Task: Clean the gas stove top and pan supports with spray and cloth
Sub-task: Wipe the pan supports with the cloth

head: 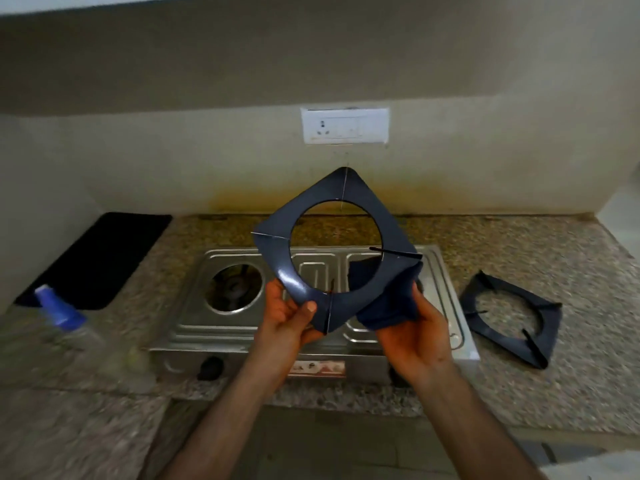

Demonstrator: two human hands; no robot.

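Your left hand (289, 317) pinches the lower corner of the pan support (332, 251), tilted up above the steel stove (311, 306), your right hand (415, 327) presses the dark cloth (388, 299) on its right edge, and the second support (512, 317) lies on the counter (554, 258), right of the stove.

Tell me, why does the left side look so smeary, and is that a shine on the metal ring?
Head view: the spray bottle at the left edge is blurred, the wide lens bends the counter, and a pale glare sits on the pan support near the left hand.
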